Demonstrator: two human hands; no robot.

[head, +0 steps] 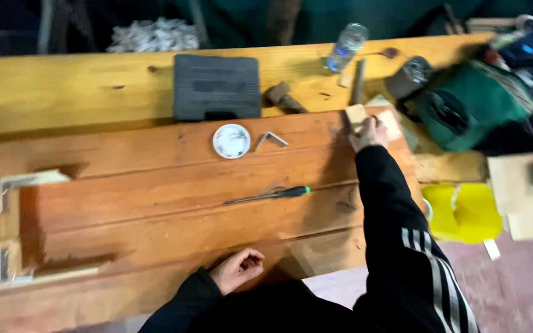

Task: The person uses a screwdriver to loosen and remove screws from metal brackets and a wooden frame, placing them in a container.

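Two bare hands are over a reddish plank panel (pixel 155 203) that lies on a yellow bench (pixel 63 80). Both arms are in black sleeves; the right sleeve has white stripes.

Right hand (pixel 368 132): stretched to the panel's far right corner, fingers closed around a small pale wood block (pixel 356 114). The block sits at the panel's far edge, partly covered by the fingers. A second pale piece (pixel 393 123) lies just beside the hand on its right; whether the two touch cannot be told.

Left hand (pixel 239 268): near the panel's near edge, close to the body, fingers curled loosely inward. It holds nothing visible and rests on or just above the wood; contact cannot be confirmed.

On the panel:
- Screwdriver (pixel 269 195) with green-and-black handle, lying flat between the two hands, handle pointing right.
- Round white lid (pixel 231 140) at the far edge, with a bent metal bracket (pixel 271 140) just beside it on the right.
- Pale wooden frame (pixel 7 228) at the panel's left end, three sides showing.

On the bench beyond the panel:
- Dark grey tool case (pixel 217 86), closed, touching the panel's far edge.
- Mallet (pixel 282 97) to the right of the case.
- Clear plastic bottle (pixel 347 46), lying tilted at the bench's far edge.
- Dark rod (pixel 358 80) near the bottle.

Right of the bench: a green bag (pixel 470 105), a yellow container (pixel 464 209) lower down, and cardboard (pixel 525 197) at the frame's edge.
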